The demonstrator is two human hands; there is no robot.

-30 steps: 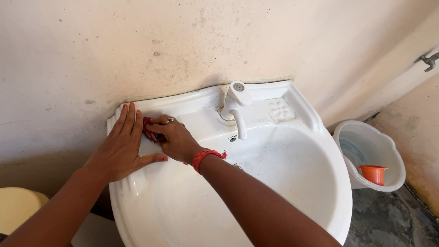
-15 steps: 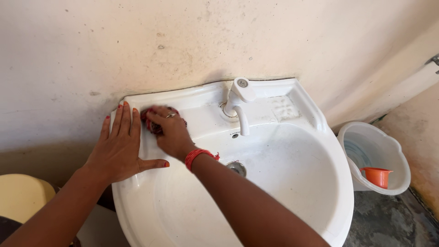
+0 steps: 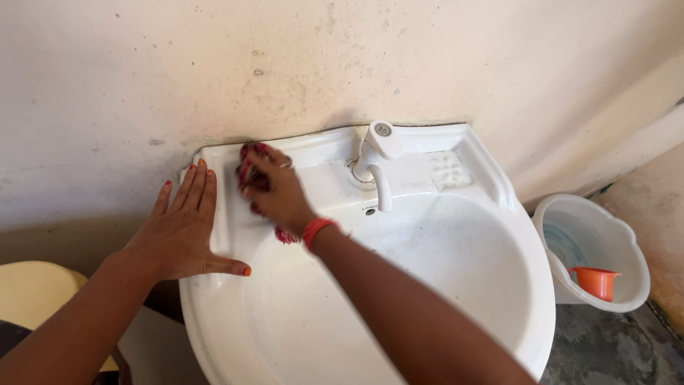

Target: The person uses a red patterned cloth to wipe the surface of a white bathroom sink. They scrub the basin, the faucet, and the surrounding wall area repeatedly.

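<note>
Soft, even daylight, fairly bright; faint shadows under the arms on the sink, mild glare, slight motion blur.

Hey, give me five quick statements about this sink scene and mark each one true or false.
1. The right hand presses a red scrubbing cloth against the back ledge of the white sink. True.
2. The left hand grips the tap. False: it lies flat, fingers spread, on the sink's left rim, apart from the tap.
3. A white bucket stands on the floor to the right of the sink. True.
4. The orange cup sits in the sink bowl. False: it is inside the bucket.
5. Water is streaming from the tap. False: no water shows at the spout.
</note>
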